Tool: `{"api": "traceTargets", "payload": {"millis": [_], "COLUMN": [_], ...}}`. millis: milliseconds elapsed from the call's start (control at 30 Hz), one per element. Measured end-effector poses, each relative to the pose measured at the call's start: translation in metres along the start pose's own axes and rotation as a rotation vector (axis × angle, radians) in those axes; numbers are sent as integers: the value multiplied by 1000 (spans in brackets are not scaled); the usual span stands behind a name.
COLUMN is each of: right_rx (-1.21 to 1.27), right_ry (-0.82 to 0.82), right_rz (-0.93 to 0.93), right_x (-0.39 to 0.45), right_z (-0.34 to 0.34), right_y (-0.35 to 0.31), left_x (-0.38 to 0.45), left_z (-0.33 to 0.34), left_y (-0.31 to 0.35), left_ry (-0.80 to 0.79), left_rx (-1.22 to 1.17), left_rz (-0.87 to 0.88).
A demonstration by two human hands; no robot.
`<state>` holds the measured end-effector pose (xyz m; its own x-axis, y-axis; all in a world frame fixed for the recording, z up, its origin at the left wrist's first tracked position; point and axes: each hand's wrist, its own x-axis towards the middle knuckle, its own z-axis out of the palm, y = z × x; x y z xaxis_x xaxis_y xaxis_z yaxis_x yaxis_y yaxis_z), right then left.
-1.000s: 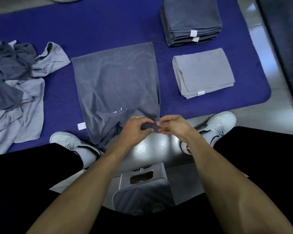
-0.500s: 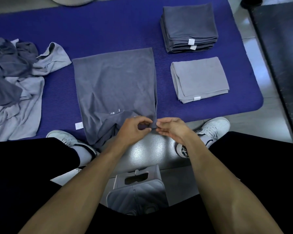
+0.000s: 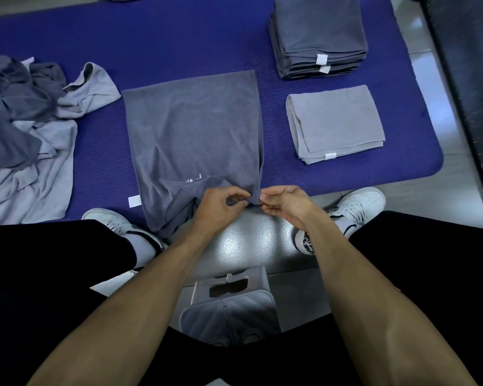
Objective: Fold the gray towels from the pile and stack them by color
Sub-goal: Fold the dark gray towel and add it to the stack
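Blue ribbed mat (image 3: 179, 37) covers the floor ahead of a seated person, seen from above. One dark gray towel (image 3: 193, 135) lies spread at the mat's center, its near edge rumpled and hanging off the mat onto the pale floor. Both hands meet at its near right corner: the left hand (image 3: 221, 207) pinches the hem between thumb and curled fingers, and the right hand (image 3: 286, 203) pinches the same corner just beside it.

At far right sits one stack of dark gray folded towels (image 3: 318, 37), several layers, exact count unclear, with two white tags showing on its near side. Nearer, just beside it, lies a light gray folded towel stack (image 3: 335, 123) with one white tag. At left is one unfolded pile (image 3: 25, 135) mixing dark and light gray cloth. One more white tag (image 3: 134, 201) shows at the spread towel's left edge. Small white marks on the spread towel are too small to read, as are the tags.

Two white sneakers (image 3: 360, 203) rest at the mat's near edge.
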<state>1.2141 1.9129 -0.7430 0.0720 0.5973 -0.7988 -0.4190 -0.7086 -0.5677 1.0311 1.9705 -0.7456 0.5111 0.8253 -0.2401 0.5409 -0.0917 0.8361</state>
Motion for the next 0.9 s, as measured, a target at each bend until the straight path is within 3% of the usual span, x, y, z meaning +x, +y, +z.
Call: {"api": "traceTargets", "payload": {"millis": [533,633,767,900], "right_rx": [-83,-209,-292,-553], "right_ry": [-8,-12,117,333], "right_rz": [-26,-54,-67,-232], "right_x": [-7,-8,3,26], "right_z": [-2,1,15,43], "right_y": [-4,-10,-13,-7], "left_x": [5,8,9,-10], "left_z": [7,7,3,-14], "left_y": [-4,-5,-5,-31], "left_ry": [-52,-76,-42,96], "left_rx": [37,14,30,-64], "left_rz": [12,-21,-103,-360]}}
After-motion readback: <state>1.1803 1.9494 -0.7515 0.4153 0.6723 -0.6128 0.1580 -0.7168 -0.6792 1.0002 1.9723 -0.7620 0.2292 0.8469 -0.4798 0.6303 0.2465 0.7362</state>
